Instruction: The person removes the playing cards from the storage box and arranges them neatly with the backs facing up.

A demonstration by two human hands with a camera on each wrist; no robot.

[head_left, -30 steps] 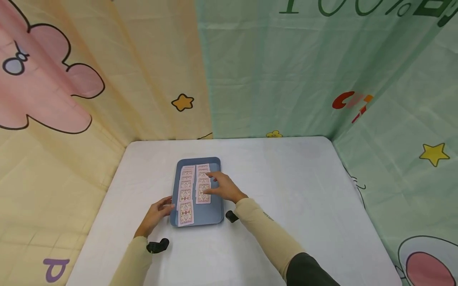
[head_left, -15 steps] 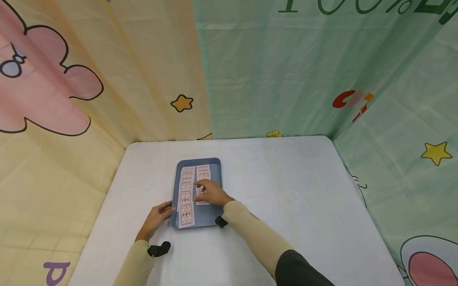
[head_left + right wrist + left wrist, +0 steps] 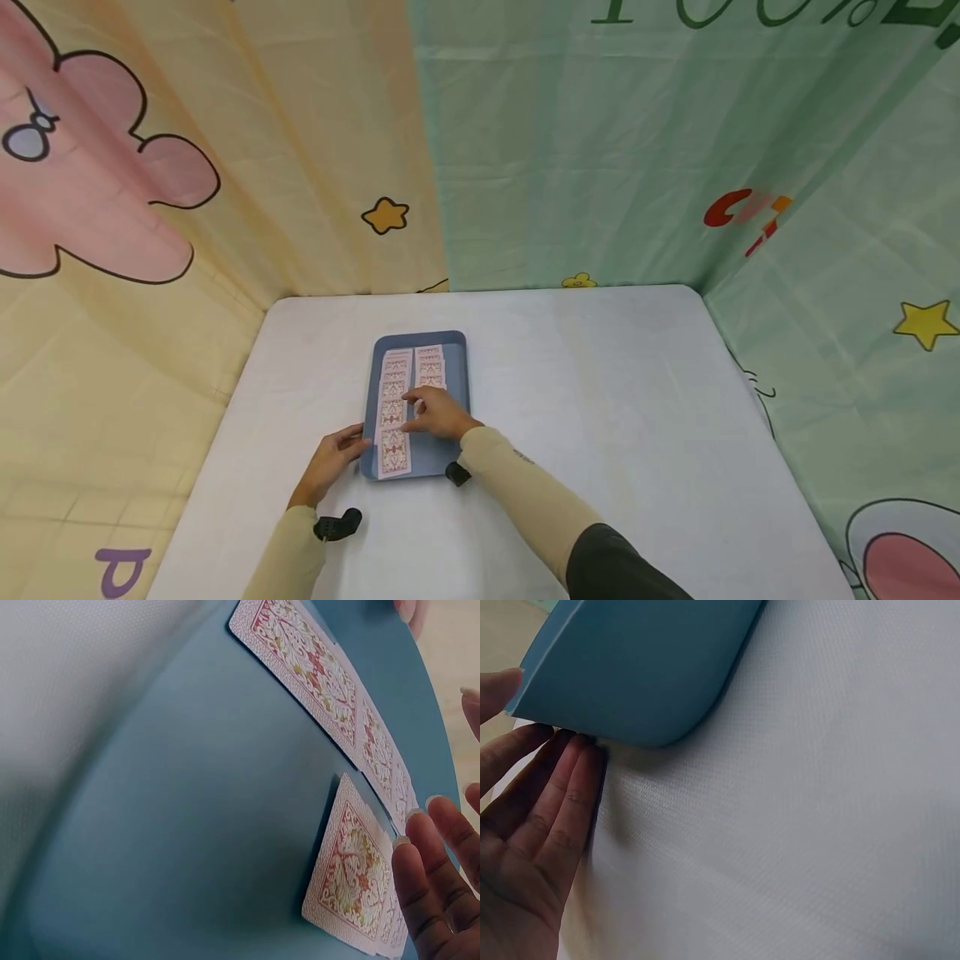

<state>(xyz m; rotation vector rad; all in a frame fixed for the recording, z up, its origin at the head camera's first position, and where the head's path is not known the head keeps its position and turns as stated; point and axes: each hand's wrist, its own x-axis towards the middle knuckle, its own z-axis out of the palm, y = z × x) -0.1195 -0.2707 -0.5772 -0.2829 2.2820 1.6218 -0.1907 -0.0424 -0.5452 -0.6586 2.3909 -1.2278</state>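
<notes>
A blue tray [image 3: 429, 460] carries two columns of face-down playing cards with red patterned backs. The longer left column [image 3: 393, 454] overlaps down to the tray's near end; the shorter right column [image 3: 430, 360] is partly covered by my right hand. My left hand [image 3: 327, 467] holds the tray's left side, its thumb [image 3: 499, 690] at the rim and its fingers [image 3: 574, 795] against the underside. Over the cards hovers my right hand [image 3: 438, 414], fingers spread and nothing between them. In the right wrist view its fingertips are close over the right column's nearest card [image 3: 352, 870].
A white-covered table [image 3: 585, 400] bears the tray left of its middle. Printed curtains [image 3: 555, 167] stand close round its back and sides. Each wrist wears a black camera mount [image 3: 339, 524].
My right hand has moved left and toward me, from the right column to the gap and left column. The left hand has stayed at the tray's side.
</notes>
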